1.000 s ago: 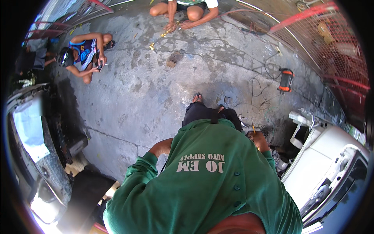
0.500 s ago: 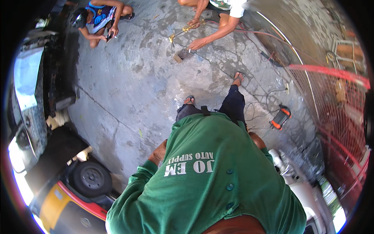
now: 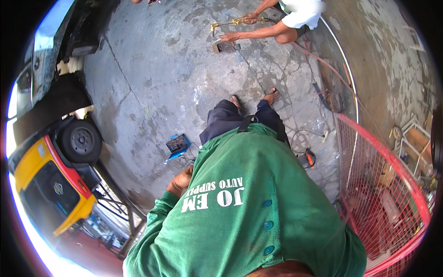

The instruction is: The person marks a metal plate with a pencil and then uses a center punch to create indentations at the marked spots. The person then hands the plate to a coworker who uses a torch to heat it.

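Observation:
My left hand (image 3: 180,180) hangs at my left side, against the green shirt (image 3: 221,166). Its fingers are partly hidden by the shirt, so their pose is unclear. No held object shows there. Nearest to it on the floor is a blue case (image 3: 178,145) with dark contents too small to make out. My right hand is out of sight behind my body. Ahead, a crouching co-worker grips a brass gas torch (image 3: 236,21). The torch tip points down toward a small brown block (image 3: 216,47), and the co-worker's other hand reaches close to it.
An orange and black device (image 3: 308,159) with cables lies to my right. A red mesh panel (image 3: 383,180) stands at the far right. Red hoses (image 3: 323,59) cross the floor. To the left is a yellow vehicle (image 3: 37,184) with a black wheel (image 3: 80,141).
My view has turned, and my feet are closer together. The blue case and more of my left hand have come into sight. The other person at upper left has almost left the picture.

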The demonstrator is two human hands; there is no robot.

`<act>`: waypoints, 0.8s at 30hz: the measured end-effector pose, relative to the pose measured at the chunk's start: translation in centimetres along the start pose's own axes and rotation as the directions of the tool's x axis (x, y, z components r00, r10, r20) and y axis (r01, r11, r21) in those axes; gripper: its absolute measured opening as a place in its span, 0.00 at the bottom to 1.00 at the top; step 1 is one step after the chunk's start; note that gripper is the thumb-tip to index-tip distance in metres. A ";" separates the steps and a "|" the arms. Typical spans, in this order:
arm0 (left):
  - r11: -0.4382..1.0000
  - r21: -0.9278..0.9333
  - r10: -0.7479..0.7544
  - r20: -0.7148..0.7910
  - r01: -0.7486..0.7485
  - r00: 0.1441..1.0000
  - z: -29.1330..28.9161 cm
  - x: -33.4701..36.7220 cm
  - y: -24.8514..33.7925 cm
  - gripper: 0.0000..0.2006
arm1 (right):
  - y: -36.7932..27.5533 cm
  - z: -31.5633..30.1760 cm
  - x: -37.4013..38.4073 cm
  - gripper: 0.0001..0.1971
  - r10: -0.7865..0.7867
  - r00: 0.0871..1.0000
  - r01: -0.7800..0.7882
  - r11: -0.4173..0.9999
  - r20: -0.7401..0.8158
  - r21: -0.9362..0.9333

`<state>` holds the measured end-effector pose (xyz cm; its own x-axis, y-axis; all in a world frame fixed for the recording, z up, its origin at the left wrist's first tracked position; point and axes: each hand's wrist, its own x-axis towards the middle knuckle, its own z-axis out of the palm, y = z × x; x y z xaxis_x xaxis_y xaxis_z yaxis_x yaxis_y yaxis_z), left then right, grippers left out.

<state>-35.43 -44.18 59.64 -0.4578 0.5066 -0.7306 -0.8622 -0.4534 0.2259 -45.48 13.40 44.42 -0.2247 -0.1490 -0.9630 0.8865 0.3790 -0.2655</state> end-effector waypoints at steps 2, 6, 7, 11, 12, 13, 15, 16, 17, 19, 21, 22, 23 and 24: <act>0.996 0.059 0.069 -0.016 -0.068 0.997 4.1 1.4 1.7 0.17 | -1.3 -2.2 0.0 0.13 0.000 1.000 -0.001 0.999 -0.006 -0.042; 0.974 0.220 -0.043 -0.090 0.062 0.995 2.2 3.6 0.4 0.13 | -3.5 -4.6 0.0 0.14 0.001 1.000 -0.002 0.993 -0.011 -0.121; 0.961 0.262 -0.071 -0.093 0.093 0.993 1.7 4.5 0.1 0.13 | -3.7 -5.1 -0.4 0.14 0.002 1.000 -0.004 0.991 -0.011 -0.135; 0.930 0.339 0.172 -0.070 -0.139 0.983 -4.6 8.2 -3.6 0.13 | -5.2 -6.3 -1.9 0.15 0.009 1.000 -0.007 0.984 0.014 -0.177; 0.941 0.317 0.164 -0.112 -0.121 0.980 -3.2 8.7 -2.7 0.15 | -5.4 -6.8 -2.3 0.15 0.011 1.000 -0.008 0.984 0.016 -0.180; 0.951 0.295 0.147 -0.160 -0.094 0.976 -1.4 8.9 -1.3 0.17 | -5.4 -7.1 -2.8 0.15 0.016 1.000 -0.011 0.984 0.026 -0.176; 0.808 0.585 0.279 -0.267 -0.075 0.922 -2.2 9.8 -2.5 0.17 | -6.4 -7.9 -3.7 0.15 0.029 0.997 -0.015 0.984 0.078 -0.175; 0.791 0.609 0.297 -0.301 -0.057 0.906 -2.2 9.6 -2.2 0.17 | -6.8 -8.3 -4.0 0.15 0.033 0.994 -0.016 0.986 0.105 -0.164; 0.788 0.612 0.333 -0.332 -0.067 0.882 -2.3 9.6 -1.9 0.16 | -7.3 -9.0 -4.4 0.16 0.040 0.990 -0.019 0.988 0.137 -0.151; 0.753 0.636 0.526 -0.426 -0.169 0.736 1.2 8.2 1.3 0.13 | -7.8 -10.1 -5.4 0.16 0.054 0.981 -0.034 0.994 0.187 -0.107; 0.677 0.551 0.727 -0.396 -0.488 0.560 4.4 6.0 3.8 0.13 | -9.3 -11.7 -6.0 0.16 0.071 0.968 -0.053 0.995 0.241 -0.081; 0.573 0.626 0.816 -0.375 -0.529 0.440 8.1 3.7 6.2 0.13 | -9.7 -12.6 -6.2 0.16 0.077 0.962 -0.063 0.996 0.264 -0.062; 0.298 0.748 0.953 -0.202 -0.592 0.225 10.9 1.6 7.6 0.16 | -10.5 -13.5 -6.2 0.16 0.082 0.957 -0.067 0.996 0.277 -0.062; 0.090 0.835 0.995 -0.095 -0.543 0.019 15.2 -0.7 9.0 0.23 | -11.1 -14.7 -6.2 0.17 0.086 0.955 -0.068 0.995 0.284 -0.072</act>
<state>-46.18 -37.44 71.99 -0.8462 -0.5114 0.1494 -0.0105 0.2964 0.9550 -59.86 23.52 52.68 -0.0237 -0.3693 -0.9290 0.8682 0.4531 -0.2023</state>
